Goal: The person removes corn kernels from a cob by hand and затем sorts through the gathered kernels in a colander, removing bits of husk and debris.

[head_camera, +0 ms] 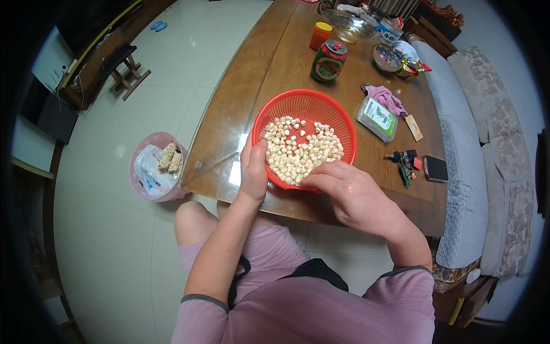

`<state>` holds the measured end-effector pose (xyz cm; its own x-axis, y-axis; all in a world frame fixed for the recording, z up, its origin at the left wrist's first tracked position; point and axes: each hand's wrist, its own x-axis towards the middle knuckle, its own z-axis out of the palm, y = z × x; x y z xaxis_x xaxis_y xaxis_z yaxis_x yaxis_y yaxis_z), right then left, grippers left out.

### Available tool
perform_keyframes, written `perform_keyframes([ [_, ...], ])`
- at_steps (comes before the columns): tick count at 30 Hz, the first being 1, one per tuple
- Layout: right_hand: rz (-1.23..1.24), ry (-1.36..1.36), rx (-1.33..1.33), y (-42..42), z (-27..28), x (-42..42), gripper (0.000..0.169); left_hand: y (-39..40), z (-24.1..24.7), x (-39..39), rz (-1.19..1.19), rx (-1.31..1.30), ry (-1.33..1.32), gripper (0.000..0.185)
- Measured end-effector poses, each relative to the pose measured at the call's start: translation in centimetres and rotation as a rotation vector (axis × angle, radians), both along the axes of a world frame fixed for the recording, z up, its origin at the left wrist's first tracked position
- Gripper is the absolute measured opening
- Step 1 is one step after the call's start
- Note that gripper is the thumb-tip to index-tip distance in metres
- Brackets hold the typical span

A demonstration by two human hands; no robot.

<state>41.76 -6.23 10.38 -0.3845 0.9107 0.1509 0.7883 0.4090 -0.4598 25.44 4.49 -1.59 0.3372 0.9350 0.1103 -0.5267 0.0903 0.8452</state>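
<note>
A red plastic colander (349,129) sits near the front edge of the wooden table, tilted slightly towards me. Loose pale corn kernels (292,161) cover much of its bottom. My left hand (254,165) grips the colander's left rim, thumb over the edge. My right hand (350,189) reaches over the near rim, its fingertips down at the kernels; whether they pinch any is hidden. Below the table's left corner, a pink plastic bin (136,182) holds corn cobs (169,158) and a white plastic bag (150,170).
On the wooden table (240,107) stand a green-and-red can (329,61), a yellow-lidded jar (321,36), a glass bowl (349,28) and a bowl of wrapped sweets (386,59). To the right lie a clear plastic box (377,119), a pink cloth (386,99), keys (405,167) and a phone (435,168).
</note>
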Motion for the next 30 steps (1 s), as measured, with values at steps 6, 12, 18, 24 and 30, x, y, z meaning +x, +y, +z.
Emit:
perform_keyframes([
  [6, 0.014, -0.015, -0.011, 2.1, -2.2, -0.7, 0.033, 0.0, -0.3, 0.1, 0.013, 0.033, -0.016, 0.046],
  [12, -0.160, -0.150, 0.119, 6.1, -2.8, 0.5, 0.031, 0.3, -0.8, 0.2, 0.015, -0.024, -0.027, 0.047],
  [18, -0.041, 0.162, 0.042, 5.0, -1.8, -0.9, 0.029, 0.4, -0.9, -0.1, -0.043, -0.052, -0.049, 0.057],
  [24, -0.036, 0.061, -0.123, 6.4, -2.9, -1.8, 0.032, 0.4, -0.9, 0.0, -0.035, -0.013, -0.036, 0.055],
  [30, -0.265, 0.132, 0.081, 6.1, -1.3, 1.8, 0.025, 0.5, -1.1, 0.2, 0.007, -0.052, -0.064, 0.054],
])
